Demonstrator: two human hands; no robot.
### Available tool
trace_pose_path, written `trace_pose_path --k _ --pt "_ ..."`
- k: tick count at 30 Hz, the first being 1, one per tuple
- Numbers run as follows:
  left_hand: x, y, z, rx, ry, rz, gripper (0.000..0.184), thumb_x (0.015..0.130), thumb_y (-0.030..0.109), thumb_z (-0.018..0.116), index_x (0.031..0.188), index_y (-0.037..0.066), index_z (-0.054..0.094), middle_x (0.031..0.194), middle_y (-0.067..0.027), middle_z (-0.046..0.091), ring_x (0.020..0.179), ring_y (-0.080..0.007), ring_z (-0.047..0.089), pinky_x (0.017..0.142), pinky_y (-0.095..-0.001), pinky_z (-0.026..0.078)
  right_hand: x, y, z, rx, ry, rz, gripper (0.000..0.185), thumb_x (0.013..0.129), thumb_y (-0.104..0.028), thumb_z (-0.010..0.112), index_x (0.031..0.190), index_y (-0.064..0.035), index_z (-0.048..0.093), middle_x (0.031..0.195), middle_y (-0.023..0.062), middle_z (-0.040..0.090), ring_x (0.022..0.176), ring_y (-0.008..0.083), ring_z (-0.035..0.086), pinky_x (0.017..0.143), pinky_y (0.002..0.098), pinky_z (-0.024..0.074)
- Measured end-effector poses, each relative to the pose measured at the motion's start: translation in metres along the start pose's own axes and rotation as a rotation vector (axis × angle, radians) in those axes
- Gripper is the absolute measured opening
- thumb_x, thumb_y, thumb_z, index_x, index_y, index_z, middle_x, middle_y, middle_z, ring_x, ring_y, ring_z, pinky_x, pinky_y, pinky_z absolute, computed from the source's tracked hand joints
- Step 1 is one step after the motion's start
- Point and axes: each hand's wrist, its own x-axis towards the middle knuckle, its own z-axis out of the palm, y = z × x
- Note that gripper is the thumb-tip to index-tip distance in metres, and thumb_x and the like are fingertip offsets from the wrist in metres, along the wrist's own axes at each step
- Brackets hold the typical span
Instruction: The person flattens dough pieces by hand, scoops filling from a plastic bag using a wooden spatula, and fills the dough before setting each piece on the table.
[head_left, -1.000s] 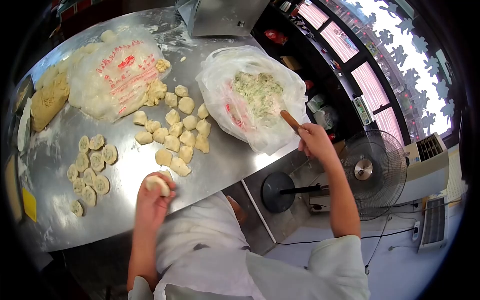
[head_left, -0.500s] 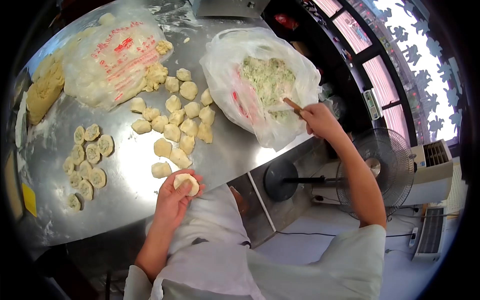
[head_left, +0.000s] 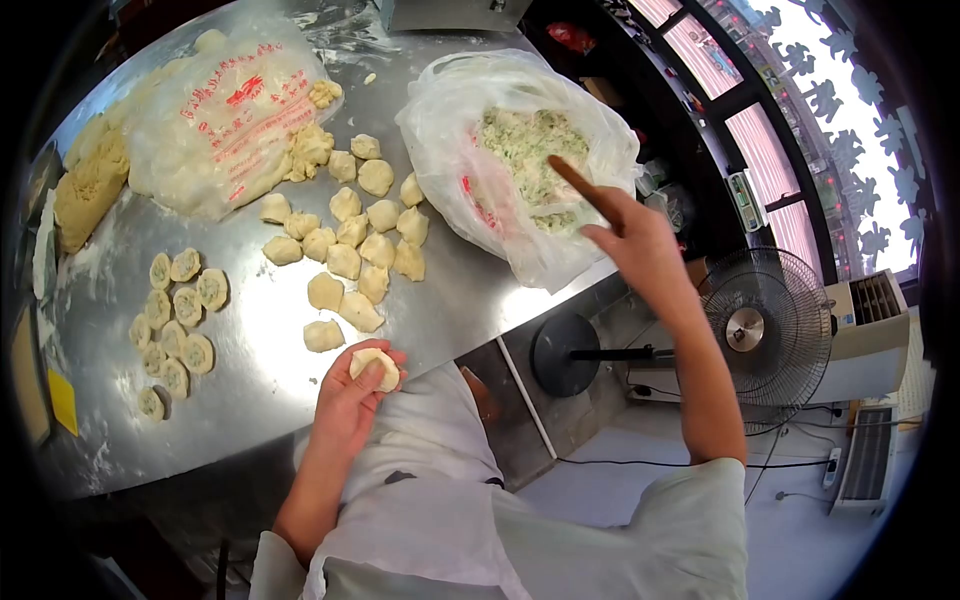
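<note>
My left hand [head_left: 353, 398] is closed around a dough wrapper [head_left: 372, 368], thumb pressed onto it, at the table's near edge. In my right hand [head_left: 640, 240] is a flat wooden stick [head_left: 577, 182], held by one end over the bowl-like plastic bag. Green-flecked filling [head_left: 530, 150] lies inside that white bag [head_left: 440, 120]. Several pale dough pieces [head_left: 345, 262] lie on the steel table between the bag and my left hand. Farther left sit several round filled dough pieces [head_left: 187, 306] with the filling showing on top.
A plastic bag with red print [head_left: 230, 110] covers dough at the back left, beside a yellowish dough mass [head_left: 92, 195]. A yellow card [head_left: 61, 402] is at the steel table's [head_left: 270, 400] left edge. A standing fan [head_left: 745, 330] is on the floor to the right.
My right hand has raised the stick; its tip now shows above the filling, and more of its length is visible. My left hand keeps its hold on the wrapper, almost unmoved.
</note>
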Motion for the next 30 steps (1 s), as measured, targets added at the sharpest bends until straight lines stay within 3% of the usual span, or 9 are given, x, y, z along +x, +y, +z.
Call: trace_pose_path --k 3,7,11,13,15,21,23,26,30 --pt "-0.002 0.002 0.008 0.022 -0.022 -0.006 0.031 0.103 0.015 0.063 0.13 0.0 0.058 0.119 -0.0162 0.069 0.102 -0.0212 0.069 0.092 -0.0326 0.055 0.014 -0.006 0.035 -0.091 -0.01 -0.05 0.044 0.087 -0.021 0.074 0.129 -0.016 0.063 0.09 0.0205 0.072 0.085 0.0427 0.069 0.074 0.0496 0.0544" --pt "-0.005 0.002 0.009 0.016 -0.007 0.003 0.031 0.103 0.015 0.063 0.13 0.0 0.058 0.119 -0.0161 0.069 0.102 -0.021 0.069 0.092 -0.0327 0.055 0.023 0.024 0.067 0.094 0.168 -0.104 0.027 0.088 -0.019 0.072 0.113 -0.0095 0.07 0.088 0.0201 0.072 0.084 0.0453 0.067 0.074 0.0497 0.0533" --pt "-0.01 -0.004 -0.001 -0.024 0.04 0.023 0.032 0.102 0.015 0.063 0.13 0.0 0.058 0.119 -0.0162 0.069 0.102 -0.0211 0.069 0.092 -0.0326 0.055 -0.02 0.036 0.048 0.305 0.303 0.04 0.011 0.095 -0.008 0.065 0.1 0.0016 0.066 0.072 0.0118 0.067 0.066 0.0203 0.067 0.064 0.0327 0.051" --pt "-0.01 -0.005 -0.002 -0.026 0.052 -0.005 0.032 0.103 0.015 0.063 0.13 0.0 0.058 0.119 -0.0161 0.069 0.102 -0.0213 0.069 0.092 -0.0326 0.055 -0.033 0.061 0.05 0.602 0.484 0.027 0.01 0.099 -0.009 0.065 0.098 0.0002 0.066 0.068 -0.0009 0.059 0.059 0.004 0.053 0.053 0.0239 0.0386" --pt "-0.008 -0.008 0.002 -0.009 0.033 -0.041 0.031 0.103 0.015 0.063 0.13 0.0 0.058 0.119 -0.0161 0.069 0.102 -0.0212 0.069 0.092 -0.0325 0.055 -0.043 0.091 0.039 0.912 0.555 0.339 0.006 0.098 -0.003 0.058 0.096 -0.0013 0.063 0.069 0.0019 0.061 0.049 0.0055 0.045 0.044 0.0232 0.0306" --pt "0.0 -0.01 0.016 0.029 0.002 -0.063 0.031 0.1 0.015 0.066 0.128 0.002 0.059 0.116 -0.0139 0.07 0.097 -0.0209 0.07 0.085 -0.0317 0.056 -0.101 0.161 0.084 1.04 0.231 0.684 0.009 0.099 -0.012 0.064 0.104 -0.0065 0.059 0.07 0.0056 0.065 0.041 0.0079 0.044 0.038 0.025 0.0301" --pt "-0.001 -0.01 0.019 0.025 0.006 -0.064 0.031 0.1 0.014 0.066 0.127 0.002 0.059 0.116 -0.0139 0.07 0.098 -0.0213 0.07 0.086 -0.0322 0.057 -0.114 0.175 0.088 1.172 0.36 0.766 0.01 0.1 -0.013 0.064 0.106 -0.0066 0.059 0.071 0.0057 0.065 0.042 0.0079 0.043 0.037 0.0248 0.0294" --pt "-0.002 -0.011 0.017 -0.006 -0.034 -0.067 0.03 0.102 0.013 0.063 0.129 0.001 0.058 0.118 -0.015 0.069 0.103 -0.021 0.069 0.093 -0.0324 0.056 -0.122 0.164 0.058 1.069 0.467 0.601 0.013 0.104 -0.019 0.06 0.108 -0.0065 0.058 0.074 0.0056 0.065 0.043 0.0062 0.042 0.038 0.0231 0.0291" --pt "-0.001 -0.015 0.022 0.001 -0.017 -0.085 0.029 0.103 0.013 0.062 0.129 0.001 0.058 0.121 -0.0148 0.068 0.105 -0.0212 0.069 0.093 -0.0332 0.056 -0.108 0.087 -0.003 0.897 0.329 0.417 0.02 0.108 -0.024 0.054 0.113 -0.0049 0.055 0.074 0.0035 0.064 0.044 0.0045 0.043 0.04 0.0214 0.0309"
